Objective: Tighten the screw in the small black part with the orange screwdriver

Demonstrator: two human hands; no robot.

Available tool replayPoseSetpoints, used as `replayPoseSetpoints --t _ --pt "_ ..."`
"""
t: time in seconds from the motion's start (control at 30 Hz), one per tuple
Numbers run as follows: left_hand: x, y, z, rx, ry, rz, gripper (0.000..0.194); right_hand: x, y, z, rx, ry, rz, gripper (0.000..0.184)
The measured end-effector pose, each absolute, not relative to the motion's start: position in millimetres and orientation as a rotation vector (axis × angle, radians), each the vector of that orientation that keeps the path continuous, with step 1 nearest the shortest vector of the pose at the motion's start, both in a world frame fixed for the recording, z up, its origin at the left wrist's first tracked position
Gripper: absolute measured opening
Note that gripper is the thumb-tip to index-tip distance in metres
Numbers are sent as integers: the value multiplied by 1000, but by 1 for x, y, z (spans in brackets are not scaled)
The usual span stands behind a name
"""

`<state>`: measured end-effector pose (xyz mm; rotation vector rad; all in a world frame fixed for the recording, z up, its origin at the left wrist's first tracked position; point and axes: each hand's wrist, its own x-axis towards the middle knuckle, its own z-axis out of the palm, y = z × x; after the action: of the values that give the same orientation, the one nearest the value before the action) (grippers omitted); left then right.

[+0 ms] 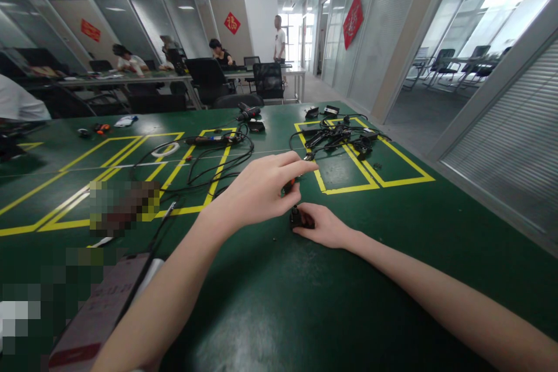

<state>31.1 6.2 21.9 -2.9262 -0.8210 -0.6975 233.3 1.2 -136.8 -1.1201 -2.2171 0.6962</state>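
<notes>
Yellow tape (407,183) marks rectangles on the green counter (436,232). Toward its far edge lies a black power drill (248,112); farther left are a white ring (163,154) and a small orange-and-black item (102,128). Beyond, black office chairs (268,80) stand by a long desk (157,76), where a person in black (223,58) sits. Another person in a white top (279,40) stands near the aisle. Red diamond-shaped decorations (232,22) hang on the walls, and chairs and tables show through glass at right.
</notes>
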Motion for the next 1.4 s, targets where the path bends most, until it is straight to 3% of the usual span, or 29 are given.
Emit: replayPoseSetpoints --t 1.23,1.4 --pt "31 6 21 -2886 -812 -674 49 234 1 -136 -1130 -2232 692 21" --pt "31 7 21 -2821 -900 -670 40 234 1 -136 -1129 -2231 685 23"
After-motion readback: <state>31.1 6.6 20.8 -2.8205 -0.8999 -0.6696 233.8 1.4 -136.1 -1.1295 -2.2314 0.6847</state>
